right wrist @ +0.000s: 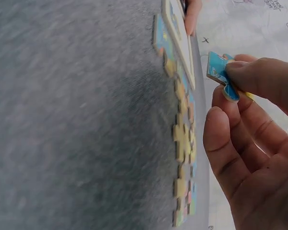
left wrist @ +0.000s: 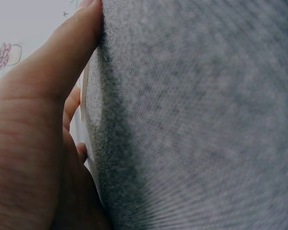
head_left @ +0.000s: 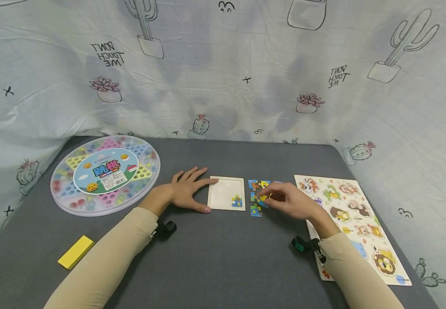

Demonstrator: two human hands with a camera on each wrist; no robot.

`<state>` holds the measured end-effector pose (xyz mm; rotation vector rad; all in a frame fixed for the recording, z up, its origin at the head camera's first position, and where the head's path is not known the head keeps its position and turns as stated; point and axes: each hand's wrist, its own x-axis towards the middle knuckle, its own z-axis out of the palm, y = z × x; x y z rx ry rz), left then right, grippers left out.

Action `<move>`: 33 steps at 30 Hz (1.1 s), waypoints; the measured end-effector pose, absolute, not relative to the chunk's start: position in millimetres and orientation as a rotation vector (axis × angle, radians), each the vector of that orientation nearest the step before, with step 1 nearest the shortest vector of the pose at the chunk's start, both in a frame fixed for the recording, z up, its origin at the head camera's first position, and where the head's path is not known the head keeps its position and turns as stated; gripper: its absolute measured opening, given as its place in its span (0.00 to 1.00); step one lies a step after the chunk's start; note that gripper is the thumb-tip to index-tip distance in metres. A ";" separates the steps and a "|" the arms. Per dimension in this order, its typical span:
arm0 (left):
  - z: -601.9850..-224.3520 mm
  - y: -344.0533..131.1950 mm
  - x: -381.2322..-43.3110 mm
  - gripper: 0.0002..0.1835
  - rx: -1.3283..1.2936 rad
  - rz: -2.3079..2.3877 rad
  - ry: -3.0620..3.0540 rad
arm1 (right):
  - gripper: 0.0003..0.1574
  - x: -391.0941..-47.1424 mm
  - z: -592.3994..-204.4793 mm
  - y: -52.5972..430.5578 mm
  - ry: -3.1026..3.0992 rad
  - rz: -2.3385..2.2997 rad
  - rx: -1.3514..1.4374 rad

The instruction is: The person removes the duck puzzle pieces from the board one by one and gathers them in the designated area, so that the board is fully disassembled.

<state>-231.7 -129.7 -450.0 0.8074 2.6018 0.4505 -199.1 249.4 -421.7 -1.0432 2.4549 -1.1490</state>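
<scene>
A small pale wooden puzzle tray (head_left: 221,191) lies in the middle of the table, with one blue, green and yellow jigsaw piece (head_left: 236,201) in its lower right corner. My left hand (head_left: 186,192) rests at the tray's left side with fingers spread, forefinger on the upper left rim and thumb by the lower left corner. Right of the tray, my right hand (head_left: 291,201) pinches a blue jigsaw piece (right wrist: 217,69) between thumb and fingers, raised off the table. Under and beside it lie several loose jigsaw pieces (head_left: 255,210), partly hidden by the hand in the head view.
A round Chinese checkers box (head_left: 107,171) lies at the left. Nearer the front left is a yellow block (head_left: 76,252). A wooden board with animal pictures (head_left: 356,214) lies at the right, partly under the right forearm. A patterned cloth (head_left: 223,86) hangs behind the table.
</scene>
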 end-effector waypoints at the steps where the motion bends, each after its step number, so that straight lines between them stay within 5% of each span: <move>1: -449.9 -129.7 -231.8 0.55 0.805 0.447 2.602 | 0.15 -198.8 -422.5 250.6 2.445 -1.148 -1.046; 33: -451.2 -129.0 -231.7 0.55 0.795 0.454 2.611 | 0.14 -190.1 -435.5 270.1 2.466 -1.035 -1.093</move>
